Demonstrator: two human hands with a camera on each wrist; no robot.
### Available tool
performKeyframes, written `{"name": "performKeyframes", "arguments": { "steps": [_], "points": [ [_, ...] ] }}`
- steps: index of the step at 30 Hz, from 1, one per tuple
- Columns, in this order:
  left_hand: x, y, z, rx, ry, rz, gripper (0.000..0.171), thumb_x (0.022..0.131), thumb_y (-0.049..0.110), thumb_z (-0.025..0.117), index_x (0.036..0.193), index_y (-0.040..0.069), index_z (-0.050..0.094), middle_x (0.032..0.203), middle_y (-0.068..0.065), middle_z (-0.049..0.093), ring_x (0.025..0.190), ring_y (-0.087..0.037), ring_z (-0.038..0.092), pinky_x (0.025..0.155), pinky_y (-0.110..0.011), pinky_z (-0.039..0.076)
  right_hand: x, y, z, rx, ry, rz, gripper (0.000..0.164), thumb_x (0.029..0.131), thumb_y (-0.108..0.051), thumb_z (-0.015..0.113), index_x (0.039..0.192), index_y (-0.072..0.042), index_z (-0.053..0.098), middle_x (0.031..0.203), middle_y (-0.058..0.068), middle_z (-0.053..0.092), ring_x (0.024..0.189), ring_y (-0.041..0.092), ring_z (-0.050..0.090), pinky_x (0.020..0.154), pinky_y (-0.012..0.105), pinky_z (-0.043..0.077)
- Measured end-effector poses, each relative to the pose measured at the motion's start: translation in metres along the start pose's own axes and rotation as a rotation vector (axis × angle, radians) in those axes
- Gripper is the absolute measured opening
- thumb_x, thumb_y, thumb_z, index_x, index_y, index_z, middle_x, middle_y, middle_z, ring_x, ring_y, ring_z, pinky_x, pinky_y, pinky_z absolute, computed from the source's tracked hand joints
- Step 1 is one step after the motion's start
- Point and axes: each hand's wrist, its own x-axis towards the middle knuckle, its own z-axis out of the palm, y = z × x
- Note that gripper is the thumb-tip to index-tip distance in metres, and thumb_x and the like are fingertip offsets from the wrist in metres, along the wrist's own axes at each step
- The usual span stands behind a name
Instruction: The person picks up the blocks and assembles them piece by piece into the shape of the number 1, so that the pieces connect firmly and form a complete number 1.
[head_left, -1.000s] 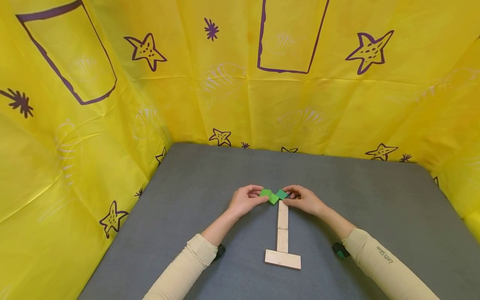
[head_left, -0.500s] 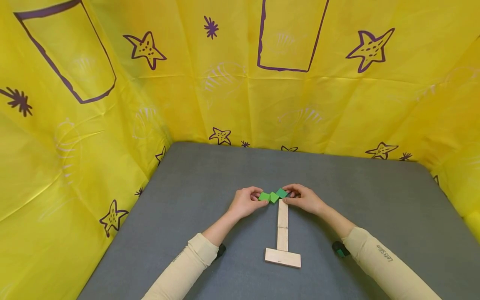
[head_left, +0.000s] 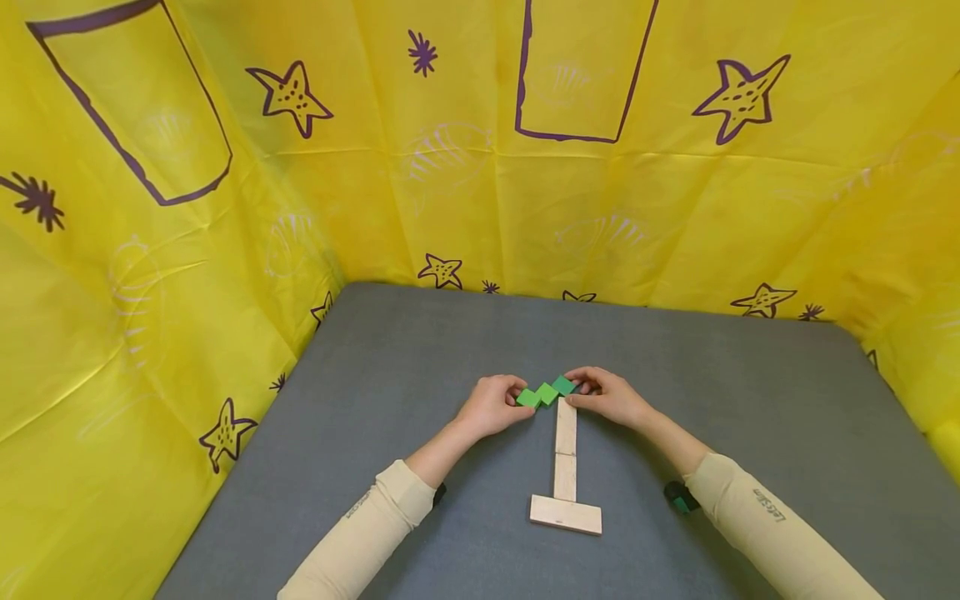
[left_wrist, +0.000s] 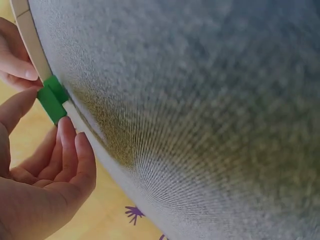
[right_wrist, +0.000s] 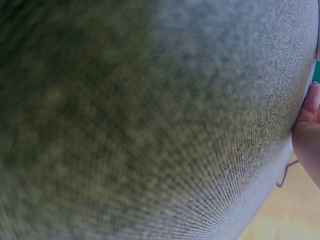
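Observation:
In the head view three green blocks form a slanting row at the far end of a wooden line. My left hand [head_left: 487, 406] pinches the leftmost light green block [head_left: 528, 398] between thumb and fingers; the left wrist view shows this green block [left_wrist: 53, 106] too. A second light green block [head_left: 547, 394] touches it in the middle. My right hand [head_left: 609, 398] holds the darker green block [head_left: 563, 385] at its right side, thumb near the top wooden plank [head_left: 566, 427]. The right wrist view catches only a sliver of green block [right_wrist: 316, 73] by the fingertips.
Below the top plank lies another wooden plank [head_left: 566, 478], end to end with it. A crosswise plank [head_left: 566, 515] forms the base. Grey cloth [head_left: 420, 350] covers the table, and yellow patterned curtain [head_left: 480, 192] stands behind and at the sides.
My left hand has shifted the leftmost light green block slightly toward me and left, so it sits lower beside the middle block. The right hand and planks have stayed put.

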Motion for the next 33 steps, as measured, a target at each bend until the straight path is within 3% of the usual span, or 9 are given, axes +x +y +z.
{"name": "performKeyframes", "arguments": {
  "steps": [8, 33],
  "points": [
    [0.0004, -0.0012, 0.0003, 0.039, -0.046, -0.005, 0.039, 0.079, 0.015, 0.079, 0.113, -0.003, 0.068, 0.092, -0.009, 0.069, 0.073, -0.013, 0.061, 0.066, -0.022, 0.048, -0.0011, 0.0, 0.0005, 0.004, -0.004, -0.005, 0.041, 0.086, -0.021, 0.074, 0.123, -0.004, 0.063, 0.097, 0.005, 0.061, 0.086, 0.019, 0.054, 0.073, 0.028, 0.044],
    [-0.0015, 0.0011, 0.0077, 0.081, -0.035, -0.02, 0.039, 0.083, 0.016, 0.076, 0.117, -0.002, 0.067, 0.096, -0.01, 0.066, 0.085, -0.021, 0.062, 0.074, -0.031, 0.05, -0.0044, 0.0009, 0.0003, -0.002, -0.006, 0.004, 0.041, 0.087, -0.023, 0.074, 0.123, -0.006, 0.063, 0.096, 0.004, 0.06, 0.086, 0.019, 0.054, 0.074, 0.029, 0.045]
  ]
}}
